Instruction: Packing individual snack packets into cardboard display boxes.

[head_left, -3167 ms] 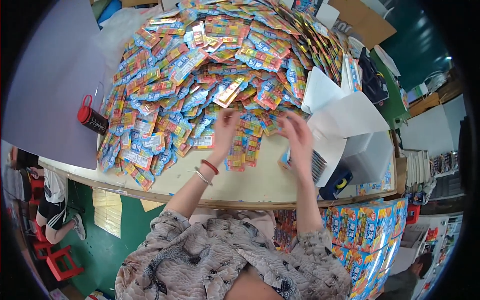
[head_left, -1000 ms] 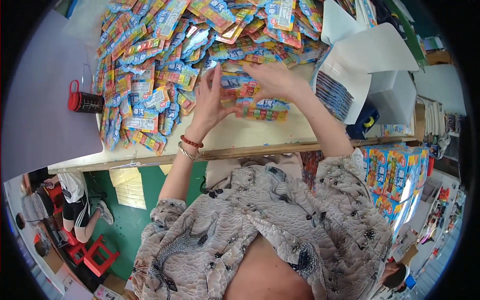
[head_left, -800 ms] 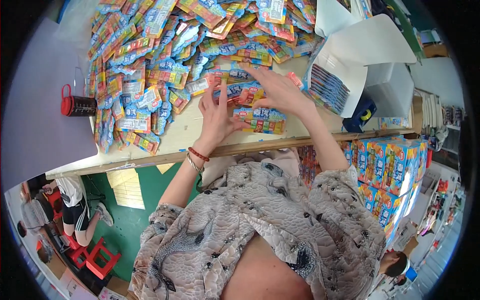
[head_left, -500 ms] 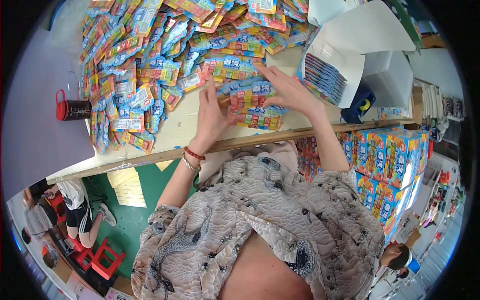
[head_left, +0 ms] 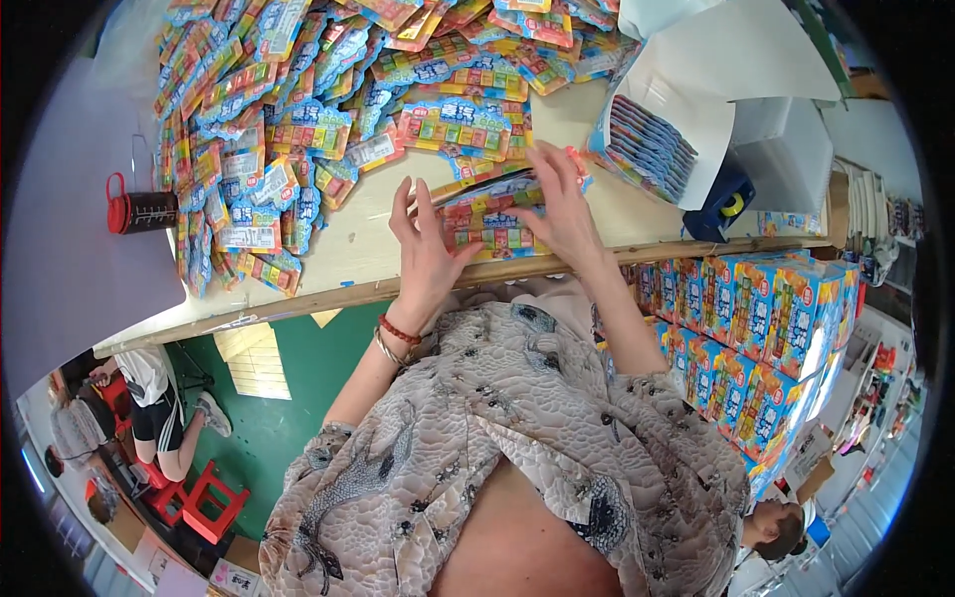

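Note:
Close to the table's front edge, several flat, bright candy packets (head_left: 494, 221) are between my hands, some tilted up with their top edges toward me. My left hand (head_left: 428, 249) curves around their left end, thumb at the near side and fingers at the far side. At the right end, my right hand (head_left: 569, 219) grips them, its fingers over the far edge and its thumb across the front. Just beyond lies another packet (head_left: 456, 127), face up. A large heap of similar packets (head_left: 288, 119) spreads over the far left of the table.
An open white box (head_left: 686, 75) at the right holds a row of packets (head_left: 652, 149). Beside it sits a blue tape dispenser (head_left: 718, 207). A red-lidded bottle (head_left: 142, 213) stands left. Printed boxes (head_left: 761, 308) are stacked below the table; red stools (head_left: 214, 502) stand on the floor.
The packets between my hands have tilted, with an edge now raised. My right hand has moved right and slightly nearer; my left fingers have spread around the left end.

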`<state>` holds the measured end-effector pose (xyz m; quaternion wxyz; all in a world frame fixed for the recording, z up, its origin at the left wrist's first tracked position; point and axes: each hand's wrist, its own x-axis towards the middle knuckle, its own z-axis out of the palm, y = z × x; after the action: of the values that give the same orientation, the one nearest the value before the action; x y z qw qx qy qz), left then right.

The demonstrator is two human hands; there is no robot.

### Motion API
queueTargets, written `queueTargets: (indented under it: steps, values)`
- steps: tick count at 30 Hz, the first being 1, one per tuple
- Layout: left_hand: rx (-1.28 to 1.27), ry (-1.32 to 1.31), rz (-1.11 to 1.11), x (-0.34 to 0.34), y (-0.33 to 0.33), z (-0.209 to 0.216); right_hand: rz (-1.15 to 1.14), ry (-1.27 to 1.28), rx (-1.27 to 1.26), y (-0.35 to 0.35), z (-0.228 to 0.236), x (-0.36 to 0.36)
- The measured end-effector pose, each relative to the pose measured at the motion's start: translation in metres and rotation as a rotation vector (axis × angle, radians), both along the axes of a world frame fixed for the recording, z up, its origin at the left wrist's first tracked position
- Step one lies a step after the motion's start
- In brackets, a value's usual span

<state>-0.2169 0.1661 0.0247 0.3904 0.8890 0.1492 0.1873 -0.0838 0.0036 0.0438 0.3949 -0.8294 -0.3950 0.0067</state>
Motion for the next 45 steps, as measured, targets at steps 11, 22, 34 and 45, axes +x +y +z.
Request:
queueTargets:
  steps: [11, 22, 34, 45]
  values:
    - [-0.301, 0.025, -0.282, 0.022, 0.046, 0.001, 0.029, -0.137, 0.073, 0.002, -0.002, -0.004]
    - [-0.491, 0.229, -0.253, 0.057, 0.082, 0.007, 0.015, -0.135, 0.133, 0.006, -0.008, 0.006]
    - [-1.042, 0.221, -0.065, 0.053, 0.079, 0.020, -0.019, -0.099, 0.031, 0.040, 0.007, 0.005]
    - [-0.605, 0.011, 0.168, 0.025, 0.107, 0.001, 0.087, -0.322, 0.042, 0.010, -0.014, 0.008]
